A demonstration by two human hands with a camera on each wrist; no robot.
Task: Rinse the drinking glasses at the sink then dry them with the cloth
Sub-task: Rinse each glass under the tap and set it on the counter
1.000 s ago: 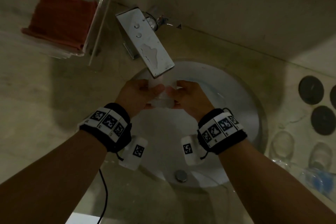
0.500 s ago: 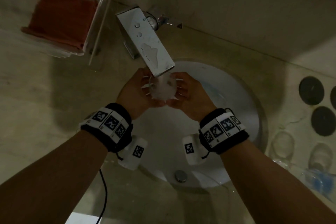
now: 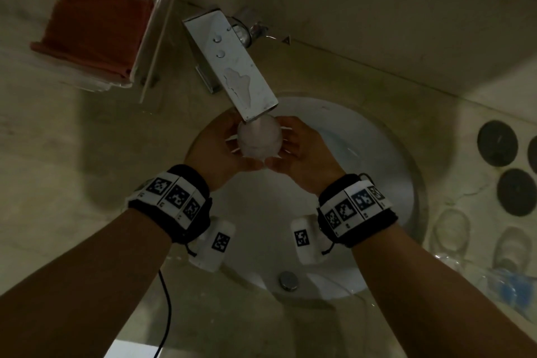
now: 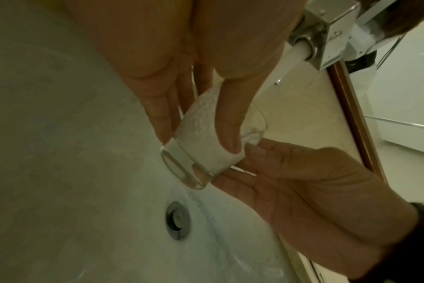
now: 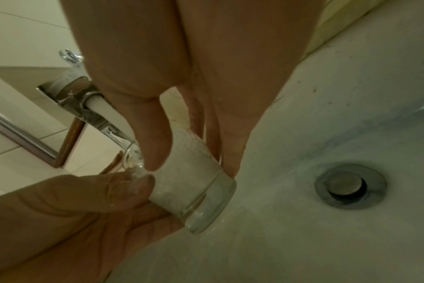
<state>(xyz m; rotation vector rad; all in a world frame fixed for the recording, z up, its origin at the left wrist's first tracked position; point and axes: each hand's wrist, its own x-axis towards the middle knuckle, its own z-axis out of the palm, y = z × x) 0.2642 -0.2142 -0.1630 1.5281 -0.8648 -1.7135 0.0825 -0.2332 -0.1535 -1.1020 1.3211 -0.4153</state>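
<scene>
A clear drinking glass [image 3: 259, 139] sits right under the tip of the metal faucet spout [image 3: 232, 67], over the white sink [image 3: 377, 183]. A stream of water runs into it, and it looks white with foamy water. My left hand [image 3: 223, 142] grips its left side and my right hand [image 3: 293, 145] grips its right side. In the left wrist view the glass [image 4: 206, 137] tilts, thick base down, pinched between thumb and fingers, while the right hand [image 4: 303, 181] supports it from below. In the right wrist view the glass [image 5: 191, 183] shows the same two-hand hold. A red cloth [image 3: 96, 23] lies folded at the far left.
The cloth sits in a clear container [image 3: 162, 9] on the counter. Two more glasses [image 3: 450, 229] [image 3: 511, 244] stand right of the basin, with dark round coasters [image 3: 497, 142] behind them and something blue [image 3: 514, 288] in front. The drain plug [image 3: 288, 280] is at the basin's near side.
Both hands have lifted the glass slightly up and away, from lower in the basin to right under the spout. Its mouth has turned upward and it has filled with white water.
</scene>
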